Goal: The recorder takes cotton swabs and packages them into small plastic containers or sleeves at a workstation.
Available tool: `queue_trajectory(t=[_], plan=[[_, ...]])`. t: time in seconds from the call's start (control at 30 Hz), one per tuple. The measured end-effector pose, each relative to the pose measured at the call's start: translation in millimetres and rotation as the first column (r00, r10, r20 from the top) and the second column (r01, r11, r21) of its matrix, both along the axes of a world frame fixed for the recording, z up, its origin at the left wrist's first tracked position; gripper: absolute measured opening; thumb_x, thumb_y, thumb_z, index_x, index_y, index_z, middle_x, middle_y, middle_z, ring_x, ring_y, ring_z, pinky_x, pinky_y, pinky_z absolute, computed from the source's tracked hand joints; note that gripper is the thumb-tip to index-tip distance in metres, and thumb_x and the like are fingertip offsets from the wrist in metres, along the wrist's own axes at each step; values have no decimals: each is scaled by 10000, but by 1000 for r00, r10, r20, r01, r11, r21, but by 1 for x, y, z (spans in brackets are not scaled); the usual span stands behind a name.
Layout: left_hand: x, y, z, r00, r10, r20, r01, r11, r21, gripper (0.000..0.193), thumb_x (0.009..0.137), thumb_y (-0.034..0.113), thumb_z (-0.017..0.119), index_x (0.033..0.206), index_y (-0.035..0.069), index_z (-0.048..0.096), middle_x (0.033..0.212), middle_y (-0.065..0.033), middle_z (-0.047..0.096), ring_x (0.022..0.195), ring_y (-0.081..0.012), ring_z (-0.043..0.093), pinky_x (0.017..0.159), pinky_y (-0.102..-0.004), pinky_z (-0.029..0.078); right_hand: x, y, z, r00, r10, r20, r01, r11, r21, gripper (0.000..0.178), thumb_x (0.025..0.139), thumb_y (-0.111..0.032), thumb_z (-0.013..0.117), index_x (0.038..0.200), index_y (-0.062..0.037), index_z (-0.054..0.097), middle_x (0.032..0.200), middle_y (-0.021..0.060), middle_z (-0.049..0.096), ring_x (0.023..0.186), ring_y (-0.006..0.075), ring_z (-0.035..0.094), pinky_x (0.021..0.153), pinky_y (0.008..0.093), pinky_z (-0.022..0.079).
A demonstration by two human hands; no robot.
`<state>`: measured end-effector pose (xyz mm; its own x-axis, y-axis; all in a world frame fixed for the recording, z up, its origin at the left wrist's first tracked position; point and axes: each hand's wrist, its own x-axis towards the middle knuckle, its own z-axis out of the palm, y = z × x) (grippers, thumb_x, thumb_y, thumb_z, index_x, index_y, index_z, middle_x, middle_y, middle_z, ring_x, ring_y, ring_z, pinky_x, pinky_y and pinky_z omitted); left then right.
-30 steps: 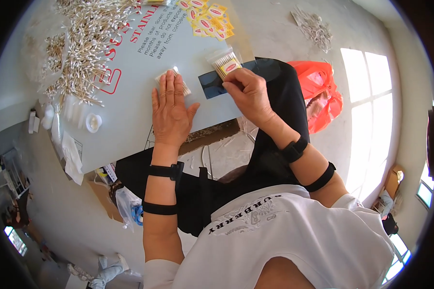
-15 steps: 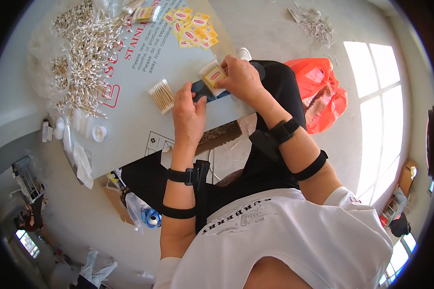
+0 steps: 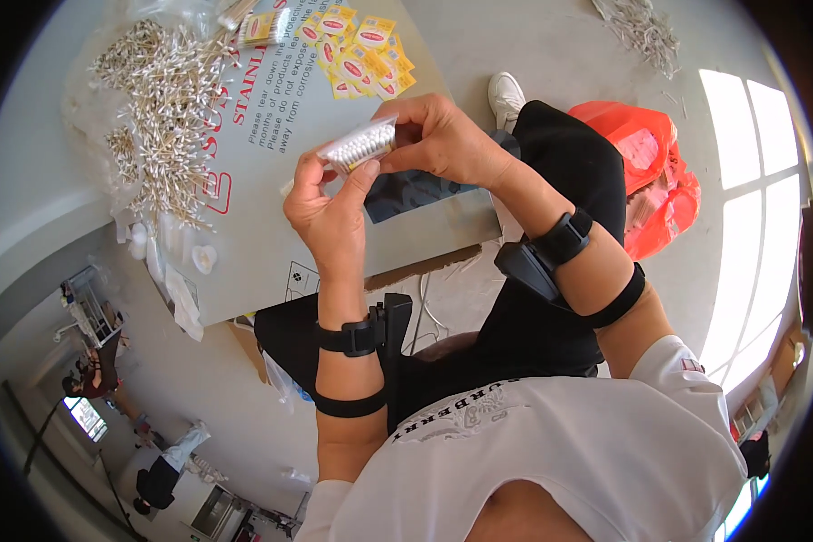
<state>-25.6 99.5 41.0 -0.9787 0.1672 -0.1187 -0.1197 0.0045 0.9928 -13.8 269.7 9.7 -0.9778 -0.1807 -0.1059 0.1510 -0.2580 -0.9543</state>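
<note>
Over the grey counter (image 3: 262,239), inward from its near edge, the left hand (image 3: 332,212) and right hand (image 3: 441,144) both grip a clear swab packet (image 3: 361,144): left fingers at its left end, thumb along its near side, right fingers pinching its right end.

this is looking like a small packing workshop. loose cotton swabs (image 3: 167,117) are lying heaped on the worktop (image 3: 257,230), small yellow cards (image 3: 359,65) are spreading near them, and a clear packet of swabs (image 3: 359,145) is being held up above. pale scraps (image 3: 641,34) are littering the plain grey floor (image 3: 479,36), a red plastic bag (image 3: 619,122) is sitting nearby, and two other people (image 3: 160,479) are appearing farther off.
</note>
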Motion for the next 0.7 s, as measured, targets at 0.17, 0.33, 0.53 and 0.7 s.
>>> queue_trajectory(t=[0.17,0.33,0.53,0.7], plan=[[7,10,16,924,-92,-371,-33,948,-317,320,685,-27,793,974,44,673,967,-31,640,948,-183,570,826,-316,466,9,6,1,961,-143,-239,198,953,228,270,724,77,716,964,-39,672,898,-23,603,713,40,509,628,194,416],[7,15,13,797,-230,-558,-86,872,-482,323,681,-22,798,969,42,665,952,-64,637,928,-206,579,814,-322,479,19,5,5,934,-193,-301,242,961,133,285,735,89,690,994,-30,681,949,12,641,733,62,526,625,200,420],[11,19,6,836,-227,-499,-16,900,-436,322,686,-73,774,968,27,654,944,-76,640,867,-205,604,745,-297,503,24,19,2,937,-142,-320,187,975,116,286,764,72,688,1037,-12,683,1008,60,667,807,98,589,692,222,476],[11,18,-1,894,-148,-423,2,945,-327,329,689,-87,764,979,22,653,952,-75,643,853,-186,612,748,-286,502,21,23,-1,927,-98,-362,175,967,187,257,777,42,711,1028,-6,683,1009,87,668,856,154,627,735,250,498]])
